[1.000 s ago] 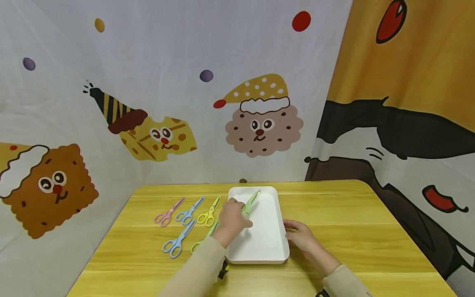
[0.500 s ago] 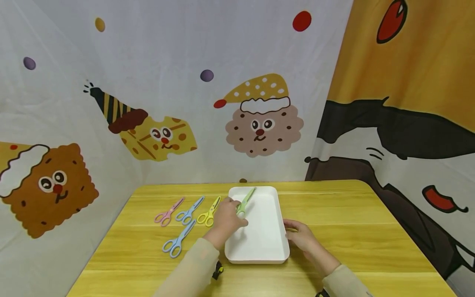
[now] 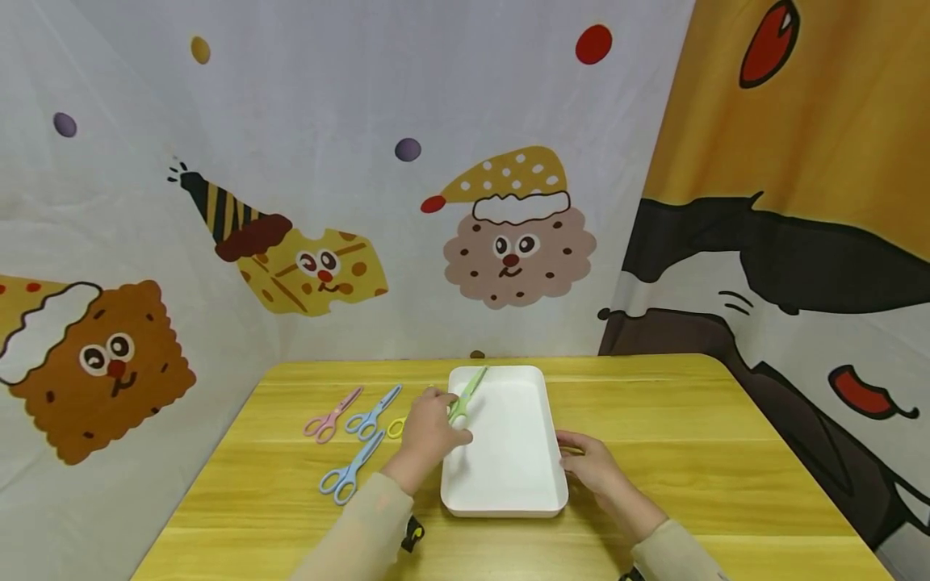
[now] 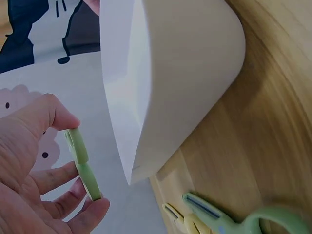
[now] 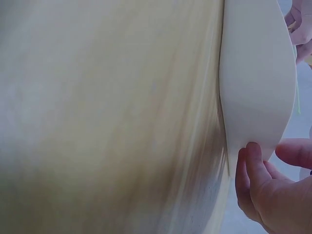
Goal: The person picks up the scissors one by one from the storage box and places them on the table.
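Note:
My left hand (image 3: 429,436) pinches green scissors (image 3: 467,395) by their handles, above the left rim of a white tray (image 3: 508,500). Their blades point away from me. Close up in the left wrist view, thumb and fingertips press on the edges of the green handle loops (image 4: 82,151). At the tray's right side, my right hand (image 3: 592,464) touches the outer wall with its fingertips (image 5: 253,148), the thumb right at the rim. A second pair of green scissors (image 4: 219,217) lies on the table, hidden behind the left arm in the head view.
Left of the tray lie pink scissors (image 3: 333,415), blue scissors (image 3: 374,413), a second blue pair (image 3: 352,468) and yellow scissors (image 3: 395,428) partly covered by my left hand. A cartoon-printed curtain (image 3: 349,97) stands behind the wooden table (image 3: 676,420).
My left hand has moved left with the green scissors, from over the tray to its left rim, now covering much of the yellow pair. The right hand stays at the tray's side.

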{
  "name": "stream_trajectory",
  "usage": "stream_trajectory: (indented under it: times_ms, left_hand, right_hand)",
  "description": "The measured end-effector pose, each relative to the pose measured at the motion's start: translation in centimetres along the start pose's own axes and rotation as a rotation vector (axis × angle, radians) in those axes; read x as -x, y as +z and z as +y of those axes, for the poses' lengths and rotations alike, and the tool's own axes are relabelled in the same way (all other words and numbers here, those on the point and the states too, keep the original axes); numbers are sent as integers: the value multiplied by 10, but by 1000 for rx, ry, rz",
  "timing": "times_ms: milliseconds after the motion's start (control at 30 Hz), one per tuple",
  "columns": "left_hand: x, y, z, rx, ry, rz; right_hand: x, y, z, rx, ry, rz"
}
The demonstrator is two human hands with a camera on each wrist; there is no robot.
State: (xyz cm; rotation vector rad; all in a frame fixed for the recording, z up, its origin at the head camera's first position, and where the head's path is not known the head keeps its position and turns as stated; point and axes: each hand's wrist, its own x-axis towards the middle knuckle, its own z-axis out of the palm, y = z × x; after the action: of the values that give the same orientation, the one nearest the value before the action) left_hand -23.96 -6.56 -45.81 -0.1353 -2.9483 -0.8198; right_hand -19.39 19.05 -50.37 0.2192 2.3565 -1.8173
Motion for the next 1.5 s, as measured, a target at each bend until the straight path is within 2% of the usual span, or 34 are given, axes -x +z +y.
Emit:
stream_trajectory:
  times_ms: [367,733,1000,1267,1500]
  left_hand:
    - [4,-8,-17,-10,-23,2]
    - [11,-19,-37,28,18,50]
    - [13,-26,-48,62,-17,20]
    - [16,-33,-64,0,-30,41]
    - [19,-36,-79,5,-62,46]
  right_hand:
    - [0,-1,2,-1,3,11]
    - [1,0,1,-18,13,11]
    - [1,0,0,-20,15,7]
    - [1,0,0,-16,20,8]
    - [2,0,-1,-13,23,3]
